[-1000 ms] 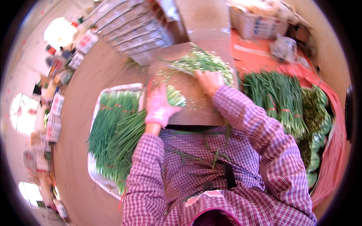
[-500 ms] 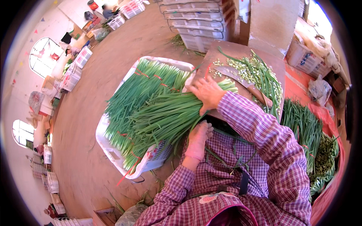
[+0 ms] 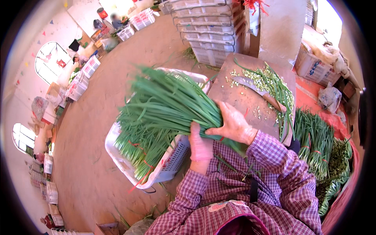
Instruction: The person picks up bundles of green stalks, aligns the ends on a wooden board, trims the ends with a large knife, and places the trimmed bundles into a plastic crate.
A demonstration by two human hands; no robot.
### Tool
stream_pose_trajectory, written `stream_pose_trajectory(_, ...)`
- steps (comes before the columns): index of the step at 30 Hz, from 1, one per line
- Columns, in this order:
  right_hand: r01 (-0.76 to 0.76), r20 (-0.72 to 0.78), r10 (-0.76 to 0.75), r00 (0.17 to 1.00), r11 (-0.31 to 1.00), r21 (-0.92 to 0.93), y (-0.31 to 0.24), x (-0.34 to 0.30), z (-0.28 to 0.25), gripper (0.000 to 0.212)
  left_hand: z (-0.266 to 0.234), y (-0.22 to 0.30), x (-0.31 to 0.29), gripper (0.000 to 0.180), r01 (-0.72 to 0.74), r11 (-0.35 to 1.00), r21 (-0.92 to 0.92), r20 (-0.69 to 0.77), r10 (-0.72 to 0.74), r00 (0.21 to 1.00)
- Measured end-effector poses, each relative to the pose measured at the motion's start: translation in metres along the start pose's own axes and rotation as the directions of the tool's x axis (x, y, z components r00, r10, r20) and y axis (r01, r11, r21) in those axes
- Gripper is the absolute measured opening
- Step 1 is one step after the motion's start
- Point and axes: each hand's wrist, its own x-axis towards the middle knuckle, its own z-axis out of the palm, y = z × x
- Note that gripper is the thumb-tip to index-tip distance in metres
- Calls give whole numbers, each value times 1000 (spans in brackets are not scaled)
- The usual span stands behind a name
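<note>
A thick bunch of garlic chives [image 3: 176, 102] is held between my two hands, its long green leaves fanning to the upper left over the white crate [image 3: 178, 154]. My right hand [image 3: 235, 123] grips it from above, near the stem end, with the fingers wrapped round. From below and to the left, my left hand [image 3: 201, 145] is closed against the bunch. More bunches tied with red bands lie in the crate. Right of my hands, a knife [image 3: 270, 100] with a wooden handle rests on a brown board [image 3: 225, 94], beside cut stem pieces [image 3: 270, 78].
Tied green bunches [image 3: 309, 137] lie on red sheeting at the right. Stacked white crates [image 3: 211, 51] stand beyond the board, next to a pillar [image 3: 280, 35]. A white crate [image 3: 317, 64] with plastic sits far right. Other people and crates line the left wall.
The bunch has been lifted off the crate and turned, its leaves swinging up. My right hand has come down and nearer; the left has moved up against the bunch.
</note>
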Motion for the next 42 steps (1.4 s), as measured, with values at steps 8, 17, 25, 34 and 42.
stream_pose_trajectory(8,105,-173,55,983,607,788,-31,20,44,85,41,63,-35,48,-262,807,530,-42,334,942)
stream_pose_trajectory(17,-52,47,160,986,31,998,-43,-7,55,48,24,95,-50,47,-168,753,636,-21,235,972)
stream_pose_trajectory(25,55,-17,292,956,-121,991,-41,-6,59,40,63,121,-56,62,-60,536,842,63,13,998)
stream_pose_trajectory(34,59,128,477,870,-358,932,-28,26,52,33,61,168,-36,83,-208,-128,970,160,-308,938)
stream_pose_trajectory(42,-19,46,227,973,-122,992,-60,28,24,47,59,146,-16,57,113,565,818,108,-343,933)
